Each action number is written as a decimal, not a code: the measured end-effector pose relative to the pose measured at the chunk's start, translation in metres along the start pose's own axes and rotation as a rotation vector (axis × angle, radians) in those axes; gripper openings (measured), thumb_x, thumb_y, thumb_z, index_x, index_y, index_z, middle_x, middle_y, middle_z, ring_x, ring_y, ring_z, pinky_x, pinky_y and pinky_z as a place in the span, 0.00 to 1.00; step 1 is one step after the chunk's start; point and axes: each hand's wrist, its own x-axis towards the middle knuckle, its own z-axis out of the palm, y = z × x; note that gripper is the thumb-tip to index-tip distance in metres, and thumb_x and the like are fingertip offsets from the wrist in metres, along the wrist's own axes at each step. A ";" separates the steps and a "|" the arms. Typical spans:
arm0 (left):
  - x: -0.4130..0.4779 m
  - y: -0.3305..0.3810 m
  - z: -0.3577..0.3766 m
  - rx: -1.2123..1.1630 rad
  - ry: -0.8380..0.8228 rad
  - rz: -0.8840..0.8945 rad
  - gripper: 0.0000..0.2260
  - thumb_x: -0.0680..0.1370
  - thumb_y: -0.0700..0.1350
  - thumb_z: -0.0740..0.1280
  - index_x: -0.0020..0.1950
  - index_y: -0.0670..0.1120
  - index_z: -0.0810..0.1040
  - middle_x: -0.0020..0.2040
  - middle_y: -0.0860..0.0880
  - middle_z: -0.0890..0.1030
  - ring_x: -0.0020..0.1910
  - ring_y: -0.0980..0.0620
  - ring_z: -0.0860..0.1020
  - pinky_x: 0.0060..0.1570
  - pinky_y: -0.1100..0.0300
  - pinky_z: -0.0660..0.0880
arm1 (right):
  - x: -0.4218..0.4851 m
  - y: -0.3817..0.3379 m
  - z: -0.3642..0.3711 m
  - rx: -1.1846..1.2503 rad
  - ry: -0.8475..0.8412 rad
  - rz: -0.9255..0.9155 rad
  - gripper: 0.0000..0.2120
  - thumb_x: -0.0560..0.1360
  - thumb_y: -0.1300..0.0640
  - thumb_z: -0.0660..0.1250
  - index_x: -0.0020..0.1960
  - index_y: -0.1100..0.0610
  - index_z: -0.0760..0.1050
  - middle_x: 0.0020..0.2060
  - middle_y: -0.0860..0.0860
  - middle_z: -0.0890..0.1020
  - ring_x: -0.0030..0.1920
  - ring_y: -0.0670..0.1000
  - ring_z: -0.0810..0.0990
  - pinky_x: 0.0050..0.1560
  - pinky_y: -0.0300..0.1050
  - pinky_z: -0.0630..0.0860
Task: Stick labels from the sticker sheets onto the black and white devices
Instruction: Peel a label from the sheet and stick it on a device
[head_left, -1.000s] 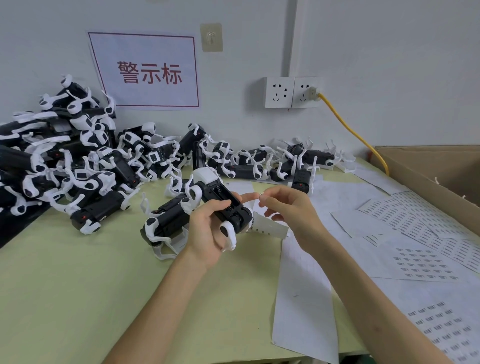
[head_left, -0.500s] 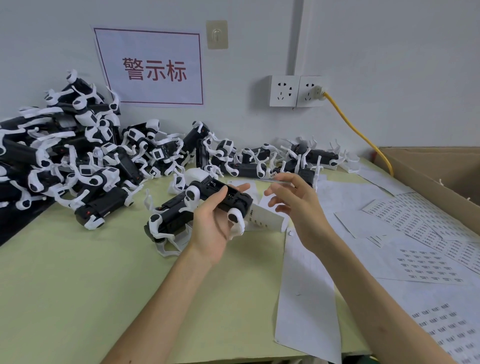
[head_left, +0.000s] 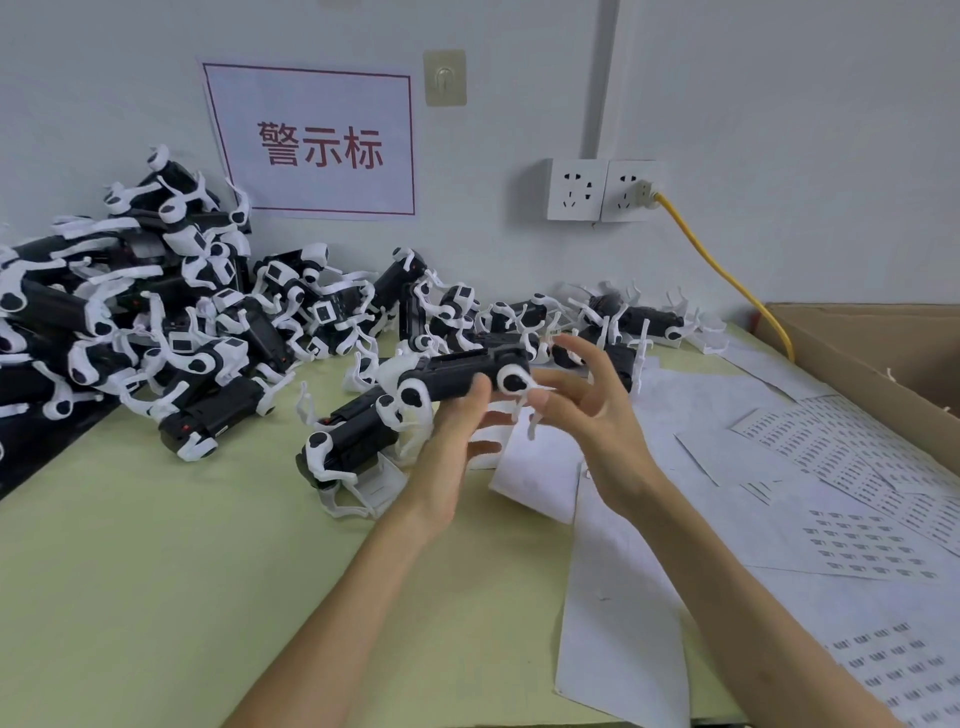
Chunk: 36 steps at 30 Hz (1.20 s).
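1. Sheets of stickers (head_left: 872, 545) lie nearest, out on the right, well apart from both hands.
2. Left hand (head_left: 452, 447) grips the device (head_left: 462, 371) from below, thumb on its side, holding it level above the table (head_left: 156, 571).
3. Right hand (head_left: 592, 415) is spread wide, holding nothing I can make out, fingertips just beside the device's white end.
4. My read: brace the device firmly, then press the label flat from one edge so no corner lifts.
5. Farther back, the pile of devices (head_left: 156, 322) waits against the wall.
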 end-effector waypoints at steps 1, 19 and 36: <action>-0.002 -0.003 0.000 0.109 -0.012 0.060 0.32 0.72 0.71 0.64 0.68 0.53 0.76 0.62 0.57 0.82 0.60 0.60 0.80 0.55 0.58 0.73 | 0.001 0.000 -0.001 0.052 0.030 0.010 0.32 0.67 0.49 0.76 0.69 0.48 0.70 0.46 0.50 0.86 0.47 0.51 0.84 0.49 0.44 0.80; 0.008 0.006 -0.007 -0.354 -0.185 -0.154 0.17 0.79 0.55 0.64 0.56 0.43 0.80 0.49 0.44 0.85 0.44 0.47 0.82 0.49 0.55 0.77 | 0.004 -0.010 -0.020 0.266 -0.021 0.344 0.25 0.71 0.35 0.63 0.53 0.53 0.87 0.49 0.56 0.86 0.54 0.61 0.81 0.66 0.60 0.72; 0.004 -0.004 0.001 -0.062 -0.151 -0.106 0.12 0.83 0.46 0.66 0.63 0.43 0.81 0.58 0.43 0.85 0.56 0.49 0.82 0.60 0.52 0.76 | 0.011 0.006 -0.013 0.111 0.228 0.238 0.28 0.69 0.37 0.71 0.65 0.48 0.76 0.57 0.47 0.84 0.56 0.47 0.83 0.51 0.45 0.77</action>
